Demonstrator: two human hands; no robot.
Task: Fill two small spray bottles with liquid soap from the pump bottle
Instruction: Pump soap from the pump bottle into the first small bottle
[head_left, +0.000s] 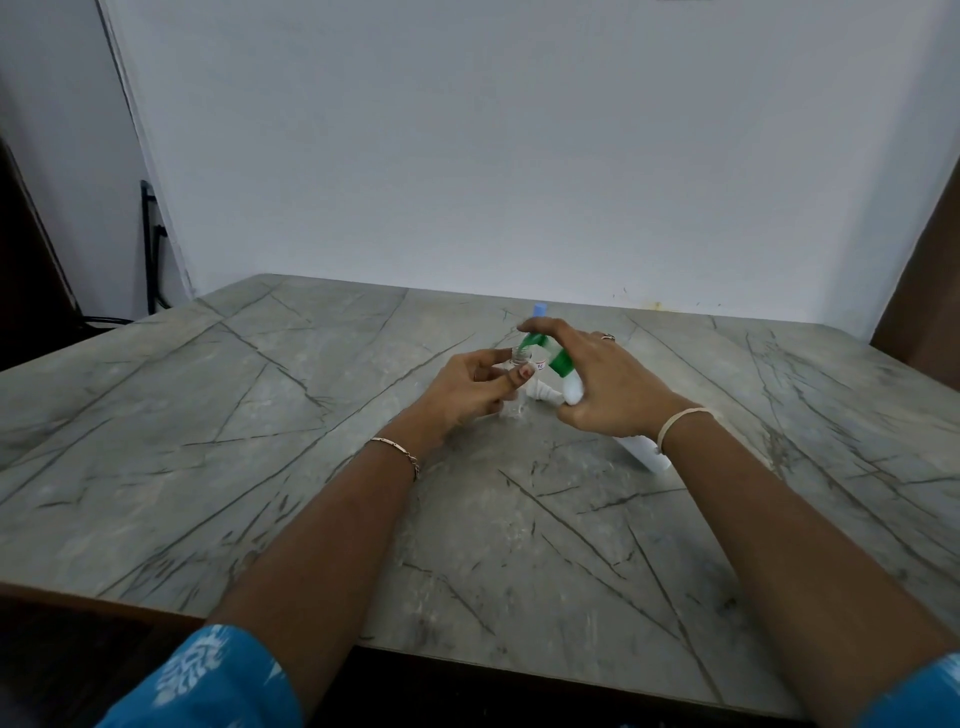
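Note:
My left hand (470, 387) grips a small clear spray bottle (514, 402) that stands upright on the table with its neck uncovered. My right hand (605, 387) holds the white pump bottle (641, 452) tilted, its base on the table and its green pump head (545, 351) leaning over the small bottle's neck. My forefinger rests on top of the green nozzle. A white spray cap (543, 392) lies between my hands. Behind my right hand a light-blue cap (538, 310) sticks up; the object below it is hidden.
The grey marble-pattern table (311, 467) reaches back to a white wall. A dark chair frame (150, 244) stands at the far left, and brown wood (924, 291) shows at the right edge.

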